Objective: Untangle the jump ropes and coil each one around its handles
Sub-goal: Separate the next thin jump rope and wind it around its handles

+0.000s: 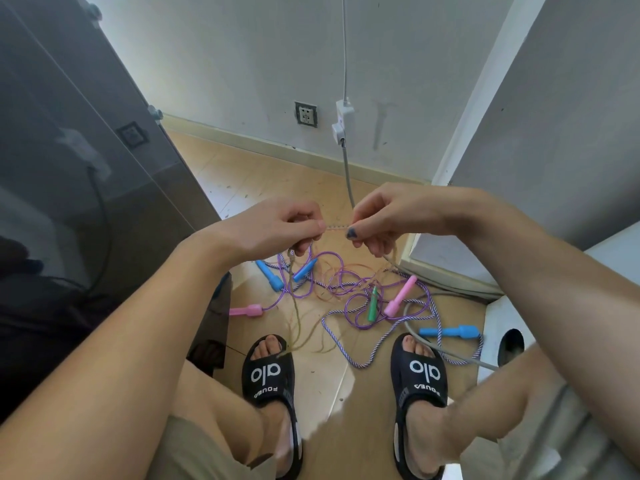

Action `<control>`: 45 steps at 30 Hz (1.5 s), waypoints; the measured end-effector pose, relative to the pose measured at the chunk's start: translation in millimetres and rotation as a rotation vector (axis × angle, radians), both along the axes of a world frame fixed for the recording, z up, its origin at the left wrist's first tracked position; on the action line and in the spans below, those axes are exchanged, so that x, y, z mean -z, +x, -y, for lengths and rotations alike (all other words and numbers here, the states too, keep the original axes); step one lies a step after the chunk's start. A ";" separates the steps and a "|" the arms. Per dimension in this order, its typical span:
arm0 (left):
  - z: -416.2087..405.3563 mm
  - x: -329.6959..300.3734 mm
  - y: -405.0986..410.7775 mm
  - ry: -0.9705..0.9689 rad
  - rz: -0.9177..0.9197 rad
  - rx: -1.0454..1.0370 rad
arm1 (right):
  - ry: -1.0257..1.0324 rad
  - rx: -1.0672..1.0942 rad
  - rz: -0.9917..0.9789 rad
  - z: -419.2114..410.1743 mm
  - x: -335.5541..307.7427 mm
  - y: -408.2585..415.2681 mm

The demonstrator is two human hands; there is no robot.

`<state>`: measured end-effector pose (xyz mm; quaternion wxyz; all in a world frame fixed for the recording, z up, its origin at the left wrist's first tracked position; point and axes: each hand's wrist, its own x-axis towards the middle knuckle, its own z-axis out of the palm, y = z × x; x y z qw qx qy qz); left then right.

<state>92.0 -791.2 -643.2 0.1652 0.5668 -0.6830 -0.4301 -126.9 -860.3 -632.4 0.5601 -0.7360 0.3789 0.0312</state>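
Both my hands are raised above the floor and pinch a short stretch of thin pink-and-tan rope [336, 227] pulled taut between them. My left hand [277, 227] grips one end, my right hand [384, 216] the other. Below them a tangle of purple and blue-white striped ropes [346, 285] lies on the floor. In it I see blue handles [304, 269] [270, 275] [450, 331], pink handles [246, 310] [400, 294] and a green handle [373, 305]. Tan strands hang from my hands down to the floor near my left foot.
My feet in black slides [268, 368] [420, 370] stand just in front of the tangle. A dark glossy cabinet [86, 150] is on the left, a white unit [502, 317] on the right. A grey cable [348, 174] hangs from a wall plug down across the floor.
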 end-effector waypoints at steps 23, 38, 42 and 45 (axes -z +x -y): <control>-1.1 -1.2 6.7 0.075 0.043 -0.062 | -0.434 0.161 -0.168 18.0 5.9 -26.5; -4.0 -0.9 0.0 0.106 -0.158 -0.057 | -0.275 0.097 0.166 -16.1 -0.9 21.4; -4.5 -0.9 5.5 0.137 -0.116 -0.037 | -0.308 0.094 0.166 -15.7 2.6 22.2; -4.5 -2.0 10.9 0.166 -0.080 -0.052 | -0.353 0.120 0.081 -2.5 2.5 9.8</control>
